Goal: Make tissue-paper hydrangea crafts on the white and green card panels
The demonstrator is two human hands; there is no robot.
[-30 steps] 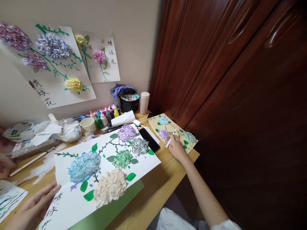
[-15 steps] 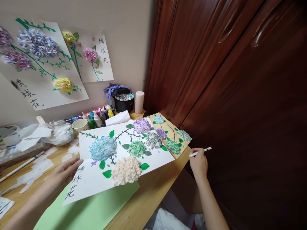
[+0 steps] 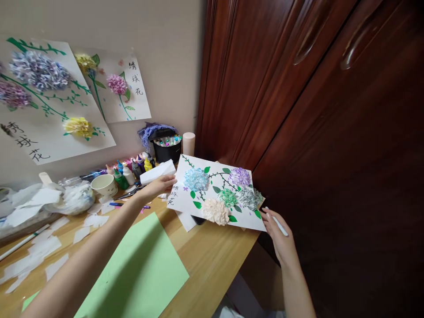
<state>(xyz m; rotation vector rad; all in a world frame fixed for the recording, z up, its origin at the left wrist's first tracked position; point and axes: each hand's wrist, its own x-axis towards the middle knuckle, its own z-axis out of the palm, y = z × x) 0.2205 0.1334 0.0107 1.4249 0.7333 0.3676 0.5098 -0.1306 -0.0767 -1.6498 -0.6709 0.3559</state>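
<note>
A white sheet with raised paper hydrangeas (image 3: 179, 194) in blue, purple, green, grey and cream is up at the far right of the desk. My left hand (image 3: 160, 185) pinches its left edge. My right hand (image 3: 281, 234) is at its lower right corner, with a slim white pen (image 3: 280, 225) held in the fingers. Whether those fingertips also grip the sheet is hard to tell. Beneath the flower picture lies another picture, mostly hidden. Nearer me, a light green sheet (image 3: 139, 269) lies flat, partly under my left forearm.
Paint bottles (image 3: 121, 179), a paper cup (image 3: 104, 184), a black marker case (image 3: 167, 148) and a pink cylinder (image 3: 188, 144) line the wall. Torn white paper (image 3: 43, 251) litters the left. Two flower pictures (image 3: 122, 106) hang above. A dark wooden wardrobe (image 3: 298, 132) borders the right.
My left hand has carried the flower picture away from me and rightward, over the other picture, uncovering the green sheet. My right hand has come to the picture's corner, pen still held.
</note>
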